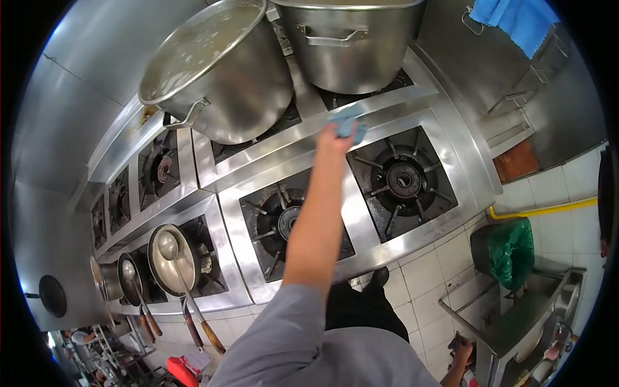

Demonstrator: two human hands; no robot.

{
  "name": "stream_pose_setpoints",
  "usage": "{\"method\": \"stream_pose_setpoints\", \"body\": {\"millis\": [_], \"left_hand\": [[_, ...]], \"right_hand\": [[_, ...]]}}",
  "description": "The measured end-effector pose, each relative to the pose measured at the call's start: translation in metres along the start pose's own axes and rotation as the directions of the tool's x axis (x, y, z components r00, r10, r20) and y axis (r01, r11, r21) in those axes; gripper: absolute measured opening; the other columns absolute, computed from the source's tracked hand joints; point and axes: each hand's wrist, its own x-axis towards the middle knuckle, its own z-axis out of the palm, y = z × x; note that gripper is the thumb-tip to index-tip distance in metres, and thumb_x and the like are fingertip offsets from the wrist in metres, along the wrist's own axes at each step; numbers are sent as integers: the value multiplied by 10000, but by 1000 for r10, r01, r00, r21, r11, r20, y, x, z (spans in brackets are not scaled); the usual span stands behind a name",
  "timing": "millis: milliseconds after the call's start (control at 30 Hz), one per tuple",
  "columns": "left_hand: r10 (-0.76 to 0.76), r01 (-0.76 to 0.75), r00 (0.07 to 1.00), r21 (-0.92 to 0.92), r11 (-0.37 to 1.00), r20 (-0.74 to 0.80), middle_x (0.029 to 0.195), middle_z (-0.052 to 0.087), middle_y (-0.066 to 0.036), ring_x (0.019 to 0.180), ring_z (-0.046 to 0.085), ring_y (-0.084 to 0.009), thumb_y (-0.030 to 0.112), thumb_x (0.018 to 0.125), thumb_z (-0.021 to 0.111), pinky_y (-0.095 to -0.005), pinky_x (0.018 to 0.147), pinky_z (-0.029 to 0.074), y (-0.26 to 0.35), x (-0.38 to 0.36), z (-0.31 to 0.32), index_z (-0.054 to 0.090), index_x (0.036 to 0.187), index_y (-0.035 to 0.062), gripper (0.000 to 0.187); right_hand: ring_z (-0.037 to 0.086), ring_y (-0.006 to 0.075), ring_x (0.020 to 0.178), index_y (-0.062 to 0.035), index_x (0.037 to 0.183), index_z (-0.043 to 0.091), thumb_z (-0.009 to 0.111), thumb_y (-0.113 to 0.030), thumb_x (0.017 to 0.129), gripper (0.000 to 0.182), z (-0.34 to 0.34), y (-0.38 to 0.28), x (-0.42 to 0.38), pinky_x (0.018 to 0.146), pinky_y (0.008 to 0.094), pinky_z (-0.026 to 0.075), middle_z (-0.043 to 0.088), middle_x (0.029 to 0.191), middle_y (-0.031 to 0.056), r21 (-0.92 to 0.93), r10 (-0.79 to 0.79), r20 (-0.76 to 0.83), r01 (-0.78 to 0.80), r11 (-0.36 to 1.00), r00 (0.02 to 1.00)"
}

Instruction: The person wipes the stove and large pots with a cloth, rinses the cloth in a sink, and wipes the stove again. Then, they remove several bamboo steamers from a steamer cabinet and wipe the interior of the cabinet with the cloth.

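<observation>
My left hand [338,140] reaches across the stove [351,226] and grips a blue cloth [349,122]. The cloth lies bunched against the raised steel step between the front and back burners. Just behind it stand two large steel stockpots, a left pot [238,97] holding cloudy liquid and a right pot [351,55]. Low at the right, my right hand [461,349] is beside my body with its fingers curled around something dark. That thing is too small and shadowed to make out.
Front-left burners hold a wok [174,271] with a ladle [168,246] and a smaller pan [131,293]; their handles stick out over the front edge. At the right are a bin with a green bag [511,248], a yellow pipe [548,209] and a steel stand [516,329].
</observation>
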Motion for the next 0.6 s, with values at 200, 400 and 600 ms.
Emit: {"method": "stream_pose_setpoints", "body": {"millis": [200,400,600], "left_hand": [[506,-474,862,338,813,-10,1135,600,-150,1002,601,-327,109,859,380,-450,857,511,245,-170,-131,514,1176,14,358],[865,116,346,898,-424,363,973,653,-233,910,620,-372,164,731,539,-411,806,483,363,-312,-217,644,1042,-31,381],[623,208,584,646,-734,520,1358,441,-267,1295,377,-410,272,721,659,-441,1091,289,263,-300,-225,563,1249,101,563]], "right_hand": [[563,151,621,2,904,635,570,-12,792,131,9,-19,55,546,302,443,632,751,80,-216,-49,25,53,975,998],[586,195,687,43,974,616,572,-26,794,198,33,-71,108,621,335,468,632,818,115,-259,33,164,11,966,986],[505,117,478,-1,972,620,537,-34,820,176,32,-54,207,373,301,378,561,671,39,-504,-407,241,472,723,881]]}}
